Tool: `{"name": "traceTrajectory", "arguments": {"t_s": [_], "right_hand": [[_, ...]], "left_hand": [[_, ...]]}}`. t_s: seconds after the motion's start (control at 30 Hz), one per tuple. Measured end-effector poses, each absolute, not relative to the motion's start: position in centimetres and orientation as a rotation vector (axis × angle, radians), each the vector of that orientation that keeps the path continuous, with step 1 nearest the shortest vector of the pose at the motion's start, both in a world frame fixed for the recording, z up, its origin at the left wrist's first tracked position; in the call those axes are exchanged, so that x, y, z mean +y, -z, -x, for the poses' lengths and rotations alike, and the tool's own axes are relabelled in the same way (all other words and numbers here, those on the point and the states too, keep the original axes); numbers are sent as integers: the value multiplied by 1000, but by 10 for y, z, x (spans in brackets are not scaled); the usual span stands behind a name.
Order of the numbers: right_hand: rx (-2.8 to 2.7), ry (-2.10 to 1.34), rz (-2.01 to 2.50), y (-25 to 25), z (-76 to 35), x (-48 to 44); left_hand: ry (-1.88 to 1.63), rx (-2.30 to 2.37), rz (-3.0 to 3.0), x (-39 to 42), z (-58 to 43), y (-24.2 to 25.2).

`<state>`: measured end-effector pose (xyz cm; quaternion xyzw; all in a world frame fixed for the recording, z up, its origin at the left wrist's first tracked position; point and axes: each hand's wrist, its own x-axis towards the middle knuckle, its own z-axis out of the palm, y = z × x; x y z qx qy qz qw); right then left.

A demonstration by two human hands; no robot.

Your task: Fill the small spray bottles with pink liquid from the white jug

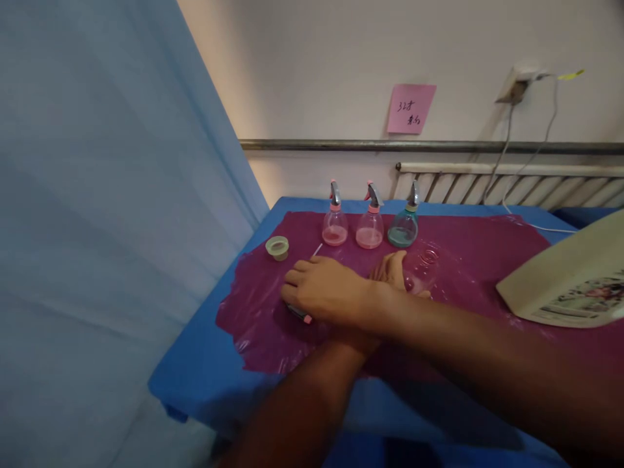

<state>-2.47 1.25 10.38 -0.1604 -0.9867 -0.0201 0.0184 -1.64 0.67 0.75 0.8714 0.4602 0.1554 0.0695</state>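
My forearms cross, the right one lying over the left. My right hand [324, 286], at the left side, has its fingers curled down over a spray head [299, 314]; the grey and pink end shows below the hand and a thin pale tube [318, 249] sticks out above it. My left hand [390, 272] is closed around a clear round bottle [423, 263], which is tipped with its base facing away from me; its neck is hidden by my hand and arm. Behind my hands stand two spray bottles with pink liquid [335, 231] [369, 233] and one teal spray bottle [403, 227].
A small pale-green cup [277, 247] stands at the left on the purple plastic sheet [258, 312], which covers a blue table [195, 370]. A large cream jug [570, 279] leans in at the right. A blue curtain [107, 195] hangs at the left; a radiator [463, 185] is behind.
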Motion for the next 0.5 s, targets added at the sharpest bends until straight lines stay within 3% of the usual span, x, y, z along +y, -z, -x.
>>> {"name": "traceTrajectory", "arguments": {"t_s": [0.23, 0.5], "right_hand": [[-3248, 48, 673, -64, 56, 39], [-2922, 81, 504, -78, 29, 21]], "left_hand": [[-662, 1400, -2327, 10, 19, 0], [-897, 1391, -2080, 14, 3, 18]]}}
